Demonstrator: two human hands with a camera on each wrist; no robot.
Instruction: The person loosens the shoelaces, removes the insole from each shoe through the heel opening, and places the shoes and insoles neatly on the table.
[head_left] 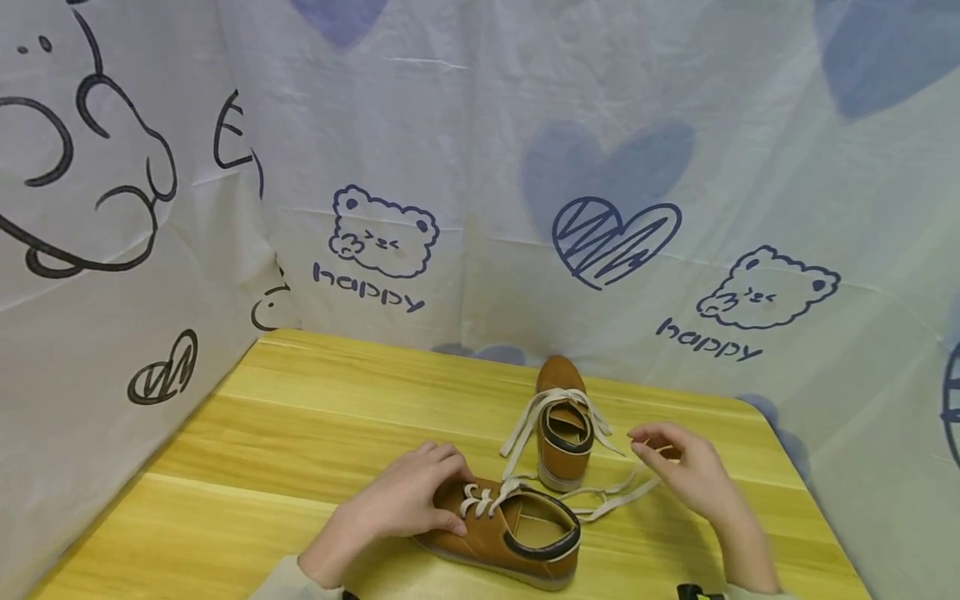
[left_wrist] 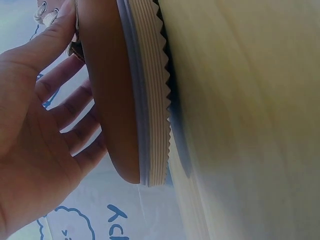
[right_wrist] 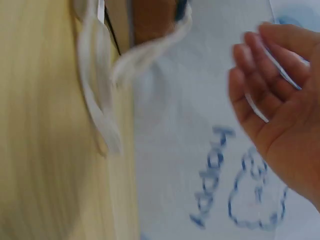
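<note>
A brown shoe point(head_left: 491, 535) with a dark collar lies sideways on the table, its toe to the left. My left hand point(head_left: 408, 496) holds it across the front, thumb on the near side and fingers over the far side. The left wrist view shows the shoe's brown upper point(left_wrist: 110, 100) and ridged sole point(left_wrist: 155, 100) beside that hand. Loose white laces point(head_left: 618, 502) trail right from the shoe. My right hand point(head_left: 686, 471) hovers near their ends, fingers loosely bent. In the right wrist view these laces point(right_wrist: 92, 95), blurred, are apart from the empty hand point(right_wrist: 287, 107).
A second brown shoe point(head_left: 561, 464) stands behind the first, toe to the back, its white laces point(head_left: 528, 414) tied and hanging at both sides. The yellow wood-grain table point(head_left: 300, 408) meets a printed white cloth point(head_left: 487, 275) at the back and left.
</note>
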